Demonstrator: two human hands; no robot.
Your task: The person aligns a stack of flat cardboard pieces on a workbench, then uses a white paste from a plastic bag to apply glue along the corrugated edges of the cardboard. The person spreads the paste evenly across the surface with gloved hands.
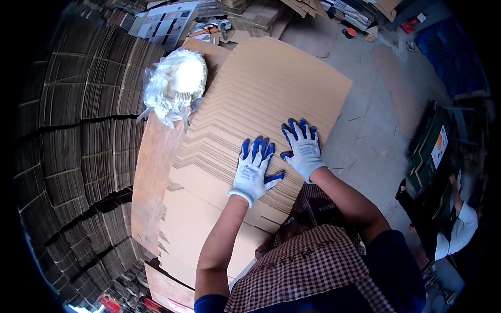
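Brown cardboard sheets (284,70) lie fanned out in overlapping steps in front of me, their edges forming a row of ridges. On those stepped edges rests my left hand (253,169), in a white glove with blue fingertips, its fingers spread. My right hand (303,146), gloved the same way, lies flat with fingers apart near the right side of the sheets. Neither hand grips anything. Beyond my left hand, a bowl of white paste (188,75) wrapped in clear plastic stands beside the sheets, with a brush (183,101) at its near rim.
A wooden board (154,182) runs under the sheets' left side. Tall bundled stacks of cardboard (62,115) line the left. A hammer (223,31) lies at the back. A red-lidded container (349,33) sits on the floor. At right, another person (462,229) is near green cartons (428,151).
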